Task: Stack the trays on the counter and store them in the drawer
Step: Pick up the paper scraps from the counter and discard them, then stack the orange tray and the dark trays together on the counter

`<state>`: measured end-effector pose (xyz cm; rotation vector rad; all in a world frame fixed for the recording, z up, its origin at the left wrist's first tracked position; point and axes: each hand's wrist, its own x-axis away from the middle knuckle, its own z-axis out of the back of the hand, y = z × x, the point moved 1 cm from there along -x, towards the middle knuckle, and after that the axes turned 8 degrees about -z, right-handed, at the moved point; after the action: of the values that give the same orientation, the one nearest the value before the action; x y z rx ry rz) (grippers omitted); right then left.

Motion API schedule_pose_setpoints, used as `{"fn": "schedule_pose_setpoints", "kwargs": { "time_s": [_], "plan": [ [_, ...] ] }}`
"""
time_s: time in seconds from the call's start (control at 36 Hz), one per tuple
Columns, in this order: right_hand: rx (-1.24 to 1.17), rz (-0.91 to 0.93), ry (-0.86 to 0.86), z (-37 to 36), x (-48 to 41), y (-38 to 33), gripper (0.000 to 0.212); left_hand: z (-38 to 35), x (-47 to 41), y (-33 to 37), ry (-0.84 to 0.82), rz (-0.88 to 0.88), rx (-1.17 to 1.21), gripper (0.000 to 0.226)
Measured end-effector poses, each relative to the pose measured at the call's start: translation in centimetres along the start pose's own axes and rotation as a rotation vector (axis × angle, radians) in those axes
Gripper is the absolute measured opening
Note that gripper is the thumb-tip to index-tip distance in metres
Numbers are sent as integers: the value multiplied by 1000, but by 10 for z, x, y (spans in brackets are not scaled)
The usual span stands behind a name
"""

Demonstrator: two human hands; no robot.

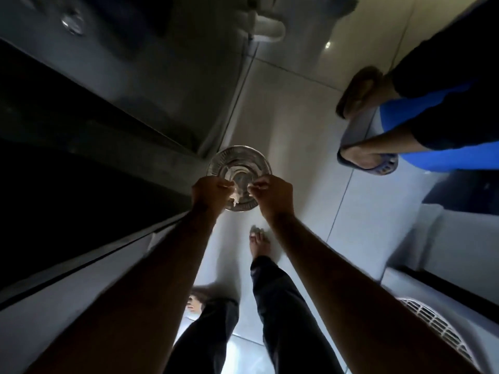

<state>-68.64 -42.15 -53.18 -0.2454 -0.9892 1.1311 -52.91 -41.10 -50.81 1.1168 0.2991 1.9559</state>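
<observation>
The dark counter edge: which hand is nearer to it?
Left. The left hand grips the round tray beside the dark counter edge; the right hand grips the tray's far side, over the floor.

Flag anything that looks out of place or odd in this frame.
One oddity: the round metal tray is held out over the floor by the left hand and right hand, not at a counter or drawer. Pale smears near both grips may be residue or glare; too blurred to tell. Nothing looks spilled or broken.

Pale glossy floor tiles (297, 109) — dark cabinet fronts (81, 125) left, dim light.
</observation>
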Motion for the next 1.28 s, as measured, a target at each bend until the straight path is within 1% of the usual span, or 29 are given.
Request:
{"fn": "schedule_pose_setpoints", "kwargs": {
  "time_s": [0.06, 0.11, 0.17, 0.19, 0.25, 0.36, 0.47, 0.56, 0.67, 0.72, 0.81, 0.86, 0.92, 1.0, 1.14, 1.28],
  "plan": [
    [-19, 18, 16, -13, -10, 11, 26, -16, -14, -13, 25, 19, 20, 30],
    [-35, 0, -33, -18, -14, 16, 44, -23, -20, -17, 58, 39, 15, 31],
    [48, 79, -96, -17, -14, 21, 55, -24, -18, -17, 71, 40, -26, 24],
    [116, 127, -126, -16, -13, 23, 56, -24, -16, -16, 62, 26, -56, 22],
    [247, 189, -153, -9, -5, 24, 58, -21, -7, -13, 27, -4, -107, 25],
    [427, 305, -121, 13, 18, 10, 62, 1, 25, 8, 14, -92, -124, 40],
    [650, 510, -82, 52, 55, -34, 66, 36, 63, 39, 71, -243, -144, 49],
    [773, 607, -76, 84, 88, -75, 66, 70, 100, 65, 97, -269, -244, 57],
    [791, 602, -73, 128, 135, -132, 70, 128, 155, 103, 131, -362, -425, 70],
    [794, 572, -54, 149, 161, -161, 73, 163, 182, 120, 141, -422, -458, 72],
    [787, 548, -45, 170, 195, -205, 87, 218, 227, 139, 190, -556, -526, 76],
    [750, 573, -26, 175, 217, -235, 95, 255, 252, 142, 253, -604, -551, 76],
    [738, 611, -38, 175, 239, -268, 92, 291, 275, 137, 314, -579, -552, 79],
    [735, 703, -38, 164, 268, -320, 87, 341, 300, 117, 392, -495, -544, 82],
    [820, 916, -21, 111, 309, -402, 100, 417, 341, 55, 550, -321, -517, 93],
    [868, 1116, -49, 50, 355, -455, 103, 467, 395, -28, 686, -149, -436, 98]
  ]
}}
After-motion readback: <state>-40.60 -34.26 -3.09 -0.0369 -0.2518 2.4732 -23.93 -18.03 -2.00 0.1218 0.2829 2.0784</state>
